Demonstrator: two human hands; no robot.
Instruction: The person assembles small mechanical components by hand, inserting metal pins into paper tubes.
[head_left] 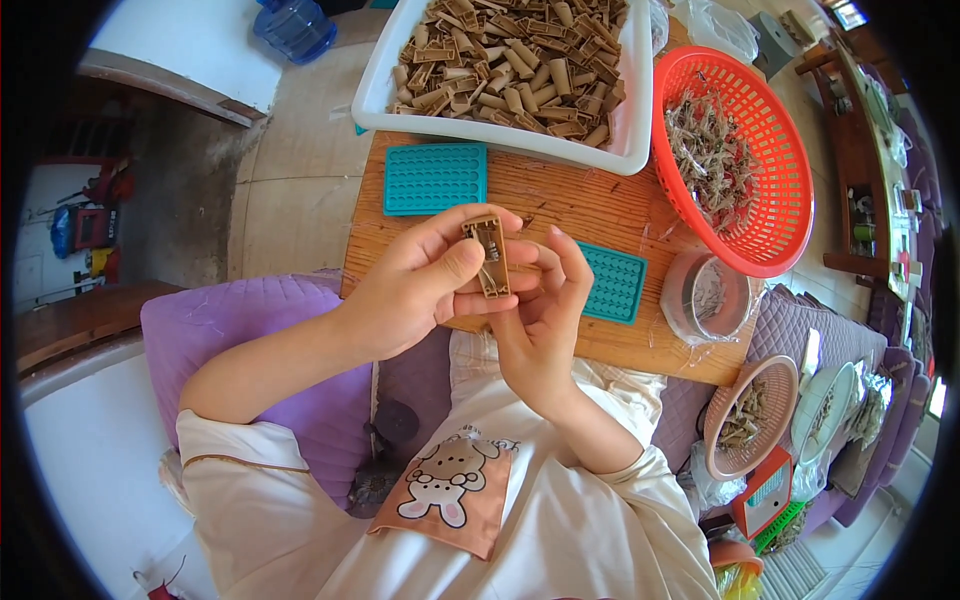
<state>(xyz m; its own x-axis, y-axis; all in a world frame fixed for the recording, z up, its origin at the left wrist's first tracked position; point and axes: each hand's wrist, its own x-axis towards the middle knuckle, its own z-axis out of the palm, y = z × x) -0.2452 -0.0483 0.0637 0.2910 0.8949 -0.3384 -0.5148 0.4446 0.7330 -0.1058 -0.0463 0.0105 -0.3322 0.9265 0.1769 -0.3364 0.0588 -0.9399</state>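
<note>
My left hand [405,285] holds a narrow, open brown plastic casing half [487,256] upright, with its thumb on the near face and fingers wrapped around the back. Inside the casing are small metal parts, including what looks like a spring. My right hand [540,350] is close against the casing's right side, its fingers bent. Fingertips of both hands overlap there, so the right hand's exact grip is partly hidden. Just behind the hands lie two teal trays with molded rows, one at left [435,178] and one at right [613,284], on the wooden table [640,350].
A white bin [640,140] of brown plastic pieces stands at the table's far side. To its right is a red basket [790,170] of tangled metal parts. A clear round tub [710,297] sits near the right edge. Beyond it are a pink basket [715,430] and a purple sofa [790,335].
</note>
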